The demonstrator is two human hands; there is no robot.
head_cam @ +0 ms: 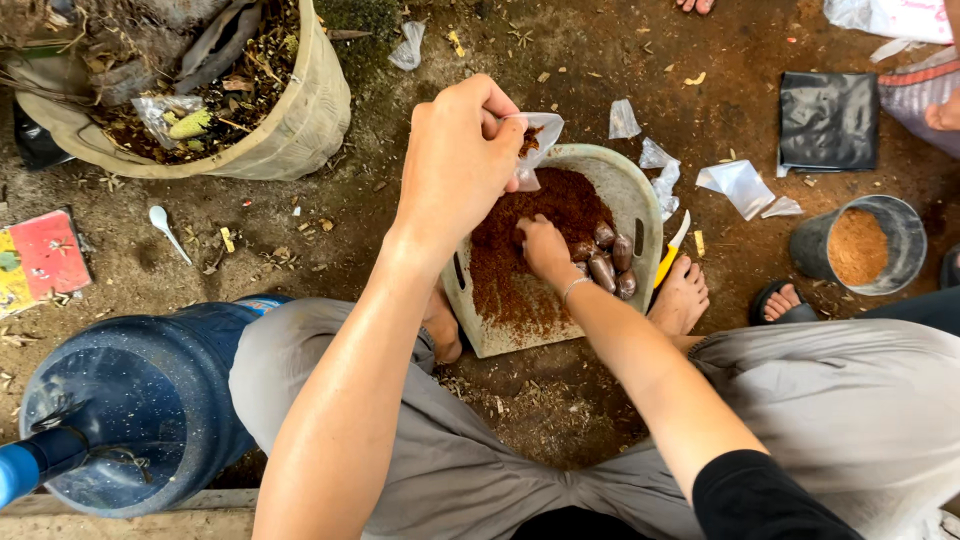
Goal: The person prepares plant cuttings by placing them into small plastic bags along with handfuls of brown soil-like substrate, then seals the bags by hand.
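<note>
My left hand (460, 160) is raised over a pale plastic basin (640, 190) and pinches the rim of a small clear plastic bag (532, 140) with some brown powder in it. My right hand (545, 248) is down in the basin, fingers closed in the heap of reddish-brown powdery soil (520, 250). Several dark oval seeds (610, 262) lie in the basin just right of that hand. My bare feet rest on either side of the basin.
A sack of dry plant debris (300, 120) stands at the upper left. A blue water jug (130, 400) sits at the lower left. A yellow-handled knife (672, 250), loose clear bags (735, 185), a black bag (828, 120) and a bucket of brown powder (860, 245) lie to the right. Another person's foot (785, 300) shows there.
</note>
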